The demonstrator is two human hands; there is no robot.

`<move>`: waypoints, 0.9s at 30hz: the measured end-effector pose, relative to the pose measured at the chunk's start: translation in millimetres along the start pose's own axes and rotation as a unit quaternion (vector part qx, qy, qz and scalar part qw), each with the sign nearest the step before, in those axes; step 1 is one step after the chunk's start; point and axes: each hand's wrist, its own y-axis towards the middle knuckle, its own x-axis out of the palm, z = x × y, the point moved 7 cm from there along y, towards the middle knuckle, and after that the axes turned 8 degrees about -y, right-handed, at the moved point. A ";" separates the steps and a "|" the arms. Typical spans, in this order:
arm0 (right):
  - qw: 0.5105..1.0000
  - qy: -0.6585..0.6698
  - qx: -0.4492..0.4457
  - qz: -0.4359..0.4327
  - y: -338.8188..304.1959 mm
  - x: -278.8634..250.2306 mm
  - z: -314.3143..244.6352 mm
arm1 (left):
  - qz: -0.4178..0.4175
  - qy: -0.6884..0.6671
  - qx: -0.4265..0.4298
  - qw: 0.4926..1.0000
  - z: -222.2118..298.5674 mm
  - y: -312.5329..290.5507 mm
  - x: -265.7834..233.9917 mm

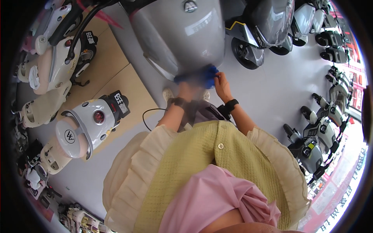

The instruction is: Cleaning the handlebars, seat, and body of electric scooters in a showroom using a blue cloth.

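A crumpled blue cloth (pixel 210 77) spans the space between my two hands, just below the rounded front of a grey scooter (pixel 178 39). The fingers of my right hand (pixel 222 86) are closed on the cloth's right end. At the cloth's left part is my left hand (pixel 187 91), partly blurred, its fingertips hidden against the blue fabric. The cloth stretches out on both sides of that hand. Whether the cloth touches the scooter I cannot tell. Black bands circle both my wrists.
White scooters (pixel 87 126) stand to the left on and beside a tan platform (pixel 128 87). A row of dark scooters (pixel 272 23) runs along the back right, with more scooters (pixel 316 143) at the right. A thin black cable (pixel 144 116) loops beside my left forearm.
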 end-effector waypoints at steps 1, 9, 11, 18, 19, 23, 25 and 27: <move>0.999 0.029 0.024 0.021 3.0 -10.9 -1.4 | 0.014 0.001 0.017 1.000 22.3 -0.7 7.8; 0.946 0.181 -0.221 0.152 62.4 -89.8 -115.6 | 0.499 -0.094 0.150 0.848 186.9 -7.4 -3.6; 0.922 0.155 -0.327 0.139 81.5 -87.3 -152.4 | 0.455 0.227 0.270 0.817 242.3 7.5 1.4; 0.931 -0.074 -0.335 0.126 108.5 -43.3 -155.5 | 0.361 0.649 0.113 0.661 237.8 53.7 19.1; 0.929 -0.086 -0.333 0.134 109.3 -41.1 -151.6 | 0.363 0.653 0.138 0.650 238.7 51.9 22.2; 0.927 -0.071 -0.338 0.149 107.6 -40.1 -139.9 | 0.353 0.670 0.173 0.630 239.2 47.6 24.8; 0.942 -0.058 -0.300 0.143 105.5 -37.2 -128.2 | 0.335 0.678 0.178 0.630 234.9 46.9 23.7; 0.961 -0.034 -0.248 0.120 102.1 -31.3 -110.9 | 0.326 0.680 0.197 0.626 229.4 43.7 25.3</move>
